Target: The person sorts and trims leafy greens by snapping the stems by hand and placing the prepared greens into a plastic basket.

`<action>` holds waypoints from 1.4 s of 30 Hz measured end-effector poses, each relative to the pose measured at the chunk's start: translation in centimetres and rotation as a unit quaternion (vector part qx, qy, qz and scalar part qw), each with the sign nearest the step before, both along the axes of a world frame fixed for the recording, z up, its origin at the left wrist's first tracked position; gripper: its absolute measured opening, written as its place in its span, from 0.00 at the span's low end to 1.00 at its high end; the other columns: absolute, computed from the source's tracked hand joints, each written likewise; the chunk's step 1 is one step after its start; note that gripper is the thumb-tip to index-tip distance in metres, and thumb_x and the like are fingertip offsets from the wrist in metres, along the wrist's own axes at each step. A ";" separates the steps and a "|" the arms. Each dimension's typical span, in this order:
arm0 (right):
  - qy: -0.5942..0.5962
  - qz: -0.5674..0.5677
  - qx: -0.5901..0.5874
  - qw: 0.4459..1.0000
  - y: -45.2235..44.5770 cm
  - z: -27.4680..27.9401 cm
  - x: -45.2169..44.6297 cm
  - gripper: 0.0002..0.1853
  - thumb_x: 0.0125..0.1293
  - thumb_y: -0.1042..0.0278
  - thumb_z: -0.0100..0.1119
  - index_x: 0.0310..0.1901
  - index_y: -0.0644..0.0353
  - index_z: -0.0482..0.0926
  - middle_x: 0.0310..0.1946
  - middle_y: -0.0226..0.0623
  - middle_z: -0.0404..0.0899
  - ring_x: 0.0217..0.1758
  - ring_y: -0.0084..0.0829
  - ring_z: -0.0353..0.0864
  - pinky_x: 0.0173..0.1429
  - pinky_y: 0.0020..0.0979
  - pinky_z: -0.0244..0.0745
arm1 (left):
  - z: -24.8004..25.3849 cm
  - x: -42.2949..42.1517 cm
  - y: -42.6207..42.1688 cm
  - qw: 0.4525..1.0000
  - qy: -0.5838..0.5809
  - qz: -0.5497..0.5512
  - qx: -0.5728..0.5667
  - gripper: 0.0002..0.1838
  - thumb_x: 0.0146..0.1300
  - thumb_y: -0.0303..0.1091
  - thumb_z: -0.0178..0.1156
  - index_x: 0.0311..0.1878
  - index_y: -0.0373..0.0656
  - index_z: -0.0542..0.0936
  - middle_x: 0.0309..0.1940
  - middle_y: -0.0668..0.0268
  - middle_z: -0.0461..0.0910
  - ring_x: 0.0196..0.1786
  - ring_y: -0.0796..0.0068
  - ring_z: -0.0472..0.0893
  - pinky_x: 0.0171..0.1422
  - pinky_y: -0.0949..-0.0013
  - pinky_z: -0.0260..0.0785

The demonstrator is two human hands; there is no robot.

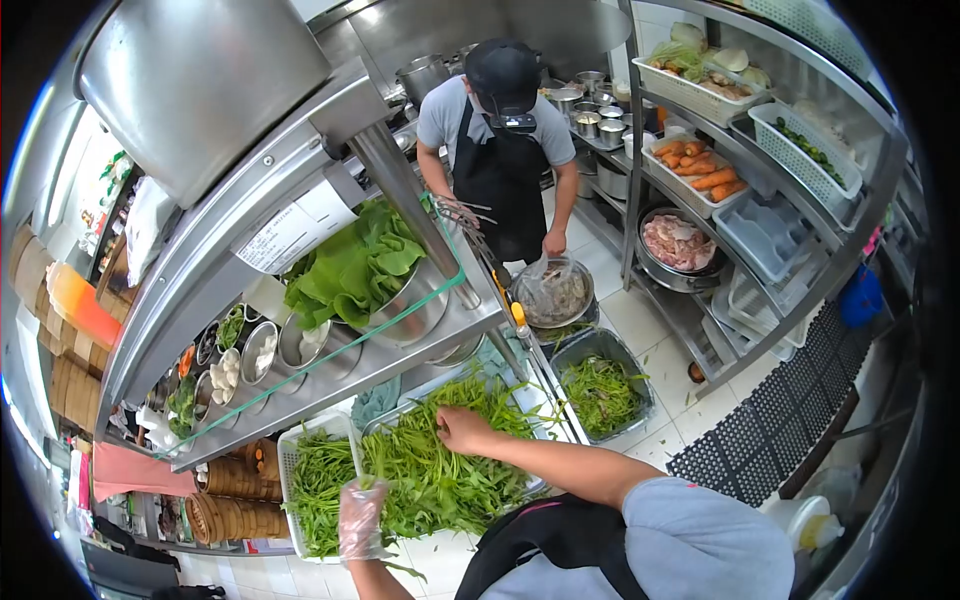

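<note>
Long-stemmed leafy greens [455, 490] lie heaped across the work surface in front of me. My right hand [463, 430], bare, is closed at the far side of the heap, its curled fingers on the stems. A clear plastic glove covers my left hand [363, 515], which is closed on some of the greens beside the white plastic basket [290, 470]. More greens fill that basket. What lies inside each hand is partly hidden. To the right of the heap, a grey bin [640, 420] on the floor contains more greens.
A co-worker [490, 140] in a black apron holds a plastic bag over a pot [588, 310]. Above my counter runs a steel shelf [300, 380] with several containers and broad lettuce leaves [360, 260]. A rack [640, 200] of carrots, meat and baskets stands right, near a black mat [770, 400].
</note>
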State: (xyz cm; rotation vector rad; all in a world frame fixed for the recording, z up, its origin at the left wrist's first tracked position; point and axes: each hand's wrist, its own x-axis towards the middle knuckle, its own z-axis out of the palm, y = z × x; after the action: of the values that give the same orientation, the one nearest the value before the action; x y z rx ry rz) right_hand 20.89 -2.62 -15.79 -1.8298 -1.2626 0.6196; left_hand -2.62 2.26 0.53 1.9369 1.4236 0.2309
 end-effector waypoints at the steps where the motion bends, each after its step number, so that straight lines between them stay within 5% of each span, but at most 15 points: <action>1: -0.001 -0.002 0.001 1.000 -0.2 -0.1 -0.4 0.14 0.66 0.62 0.63 0.48 0.60 0.74 0.43 0.44 0.82 0.45 0.45 0.83 0.49 0.43 0.78 | 1.1 0.3 -0.7 0.998 -0.031 0.032 0.032 0.17 0.60 0.45 0.66 0.36 0.37 0.85 0.20 0.69 0.75 0.23 0.75 0.70 0.32 0.64 0.64; 4: -0.071 -0.042 0.044 0.996 -1.1 2.4 -1.1 0.16 0.66 0.61 0.67 0.51 0.59 0.77 0.44 0.42 0.80 0.47 0.39 0.81 0.53 0.37 0.77 | 4.3 2.3 -2.2 0.995 -0.034 0.032 0.086 0.15 0.62 0.43 0.65 0.34 0.39 0.83 0.19 0.69 0.74 0.24 0.76 0.69 0.31 0.65 0.63; 7: 0.251 0.161 0.189 0.936 -0.5 5.0 -2.4 0.21 0.73 0.52 0.64 0.56 0.60 0.79 0.46 0.35 0.83 0.45 0.27 0.80 0.52 0.33 0.77 | 3.7 3.4 -2.8 0.998 -0.046 -0.043 0.018 0.11 0.63 0.38 0.64 0.35 0.38 0.83 0.20 0.68 0.74 0.25 0.78 0.70 0.32 0.66 0.64; 12: 0.390 0.127 0.121 0.904 -1.2 8.5 -0.5 0.16 0.75 0.55 0.62 0.51 0.59 0.84 0.41 0.28 0.85 0.42 0.23 0.81 0.51 0.30 0.78 | 1.8 5.1 -2.3 0.987 -0.135 -0.082 0.007 0.13 0.68 0.40 0.64 0.41 0.38 0.85 0.23 0.69 0.77 0.27 0.80 0.71 0.33 0.68 0.65; 14: 0.524 0.049 0.169 0.833 -1.2 8.3 -0.1 0.15 0.75 0.55 0.62 0.50 0.58 0.85 0.40 0.28 0.85 0.39 0.22 0.80 0.49 0.30 0.79 | 0.6 4.9 -0.4 0.964 -0.194 -0.070 0.170 0.15 0.69 0.41 0.64 0.43 0.37 0.85 0.23 0.70 0.78 0.28 0.82 0.70 0.34 0.70 0.63; 20: 0.505 0.027 0.182 0.843 -3.5 9.5 2.7 0.14 0.75 0.59 0.62 0.53 0.59 0.84 0.37 0.25 0.82 0.38 0.17 0.79 0.46 0.24 0.78 | 5.4 4.9 -2.5 0.982 -0.188 0.001 0.011 0.18 0.69 0.44 0.65 0.42 0.36 0.87 0.31 0.65 0.84 0.32 0.73 0.81 0.43 0.66 0.73; 22: 0.493 0.031 0.196 0.847 -3.9 9.8 2.5 0.14 0.75 0.59 0.62 0.53 0.60 0.84 0.36 0.25 0.81 0.39 0.17 0.79 0.45 0.23 0.77 | 6.0 6.4 -3.8 0.988 -0.137 -0.069 0.029 0.17 0.68 0.44 0.66 0.44 0.37 0.87 0.37 0.59 0.87 0.40 0.72 0.82 0.49 0.67 0.74; 28: 0.502 0.078 0.167 0.845 -4.7 9.6 1.9 0.14 0.75 0.61 0.62 0.55 0.61 0.83 0.39 0.25 0.81 0.42 0.18 0.79 0.52 0.26 0.75 | 2.8 8.5 -4.0 0.979 -0.130 -0.130 -0.088 0.14 0.66 0.41 0.68 0.40 0.38 0.86 0.30 0.69 0.81 0.30 0.81 0.73 0.36 0.71 0.68; 31: 0.397 0.229 0.142 0.877 -5.4 9.5 2.9 0.12 0.75 0.65 0.62 0.54 0.61 0.81 0.42 0.28 0.80 0.47 0.24 0.78 0.56 0.31 0.74 | 3.0 8.6 -4.3 0.978 -0.152 -0.126 -0.063 0.12 0.65 0.39 0.68 0.38 0.37 0.84 0.28 0.74 0.77 0.30 0.84 0.70 0.35 0.72 0.65; 34: 0.241 0.221 0.172 0.929 -5.3 7.4 3.3 0.08 0.74 0.67 0.62 0.48 0.62 0.80 0.42 0.30 0.80 0.46 0.27 0.78 0.56 0.31 0.74 | 2.4 8.3 -4.5 0.981 -0.165 -0.089 -0.052 0.12 0.65 0.38 0.69 0.36 0.38 0.84 0.28 0.77 0.77 0.30 0.87 0.69 0.34 0.73 0.64; 35: 0.204 0.207 0.192 0.937 -5.6 8.1 3.3 0.09 0.76 0.65 0.58 0.41 0.63 0.77 0.33 0.34 0.76 0.42 0.26 0.75 0.48 0.31 0.73 | 0.7 7.7 -3.6 0.980 -0.160 -0.106 -0.043 0.12 0.65 0.39 0.69 0.37 0.39 0.83 0.28 0.77 0.77 0.30 0.87 0.69 0.35 0.75 0.65; 39: 0.173 0.140 0.208 0.953 -6.2 7.2 3.7 0.10 0.78 0.64 0.54 0.39 0.61 0.76 0.32 0.32 0.74 0.35 0.25 0.75 0.40 0.30 0.72 | -0.5 7.3 -4.0 0.983 -0.161 -0.085 -0.014 0.13 0.64 0.38 0.70 0.43 0.39 0.82 0.25 0.77 0.75 0.29 0.88 0.69 0.34 0.77 0.65; 40: 0.275 0.092 0.152 0.945 -6.4 7.1 4.1 0.10 0.79 0.63 0.52 0.40 0.59 0.75 0.32 0.30 0.74 0.30 0.22 0.72 0.35 0.28 0.69 | -0.2 7.3 -3.9 0.983 -0.161 -0.086 -0.014 0.13 0.64 0.38 0.70 0.43 0.39 0.82 0.25 0.77 0.75 0.29 0.88 0.69 0.34 0.77 0.65; 42: 0.373 0.043 0.095 0.922 -6.6 6.7 5.1 0.10 0.79 0.62 0.50 0.40 0.57 0.75 0.31 0.29 0.74 0.24 0.20 0.68 0.30 0.25 0.66 | 0.9 7.3 -3.4 0.985 -0.098 -0.116 -0.078 0.19 0.64 0.44 0.69 0.41 0.35 0.82 0.30 0.61 0.82 0.33 0.72 0.78 0.43 0.65 0.73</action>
State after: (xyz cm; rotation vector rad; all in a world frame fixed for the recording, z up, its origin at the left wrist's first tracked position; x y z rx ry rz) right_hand 25.98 -9.26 -9.13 -1.1899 -0.8381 1.0737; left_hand 4.71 -1.12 1.45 1.8748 1.0479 0.1895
